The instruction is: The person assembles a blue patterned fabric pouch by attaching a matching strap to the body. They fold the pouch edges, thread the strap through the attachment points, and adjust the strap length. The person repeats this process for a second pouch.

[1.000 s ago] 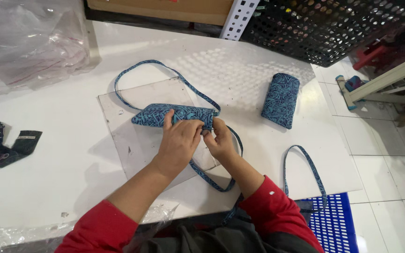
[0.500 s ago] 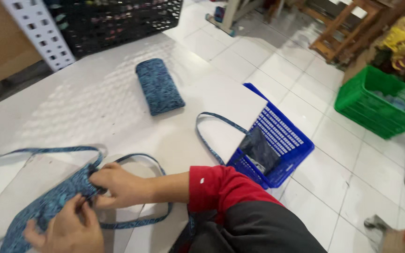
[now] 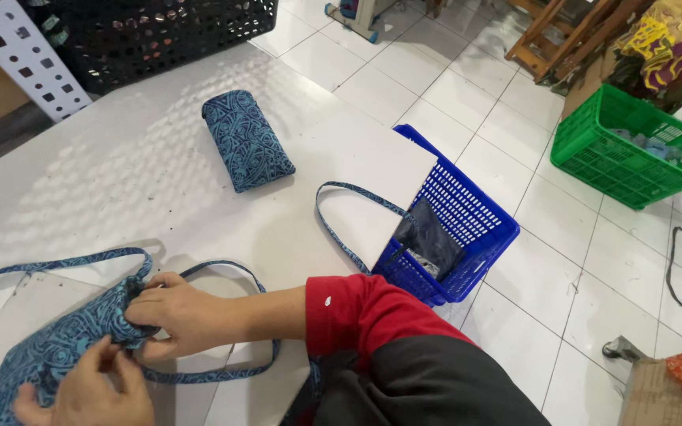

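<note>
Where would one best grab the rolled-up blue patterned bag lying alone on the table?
Probably around the middle of the rolled bag, from above, fingers on its two long sides: it lies flat as a narrow, thick bundle with bare table all around it.

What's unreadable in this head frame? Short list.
- Left hand: cut off by the bottom edge.
- Folded blue patterned bag: the part under both hands is hidden, including the right hand fingers' grip.
- Blue basket contents: dark, partly behind the table corner.
- Green crate contents: too small.

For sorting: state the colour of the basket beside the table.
Blue plastic basket, seen clearly in the head view.
</note>
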